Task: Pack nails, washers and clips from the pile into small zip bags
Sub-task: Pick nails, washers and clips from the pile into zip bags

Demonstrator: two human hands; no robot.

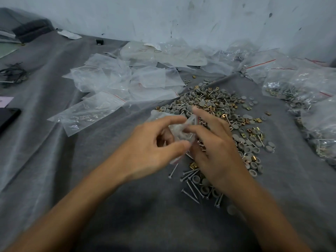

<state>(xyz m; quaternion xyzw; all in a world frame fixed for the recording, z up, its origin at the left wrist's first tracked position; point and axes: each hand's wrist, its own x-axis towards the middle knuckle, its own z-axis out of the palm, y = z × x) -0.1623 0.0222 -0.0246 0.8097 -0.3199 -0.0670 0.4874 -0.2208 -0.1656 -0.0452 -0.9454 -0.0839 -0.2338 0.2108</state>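
Now, zip bag (179, 130): I see it held between both hands, over the near part of the pile, crumpled; contents too blurred to tell.
Left hand (154, 148): thumb and curled fingers pinch the bag's left side.
Right hand (216, 148): fingers curled, pinching the bag's right edge; forefinger sticks out over the pile.
Pile (218, 110): grey washers, brass clips and nails mixed, running from mid-cloth toward me, under the right hand.
Loose nails (192, 186): scattered at the pile's near end, just beside the right wrist.
Empty bags (118, 79): heaped left of and behind the pile; their near edge lies close to the left hand.
Filled bags (291, 86): along the right edge, near the pile's right fringe.
Grey cloth (72, 151): a bare stretch left of the left forearm; I log that as the open side.
Wall (181, 19): closes the far side, behind the bags.
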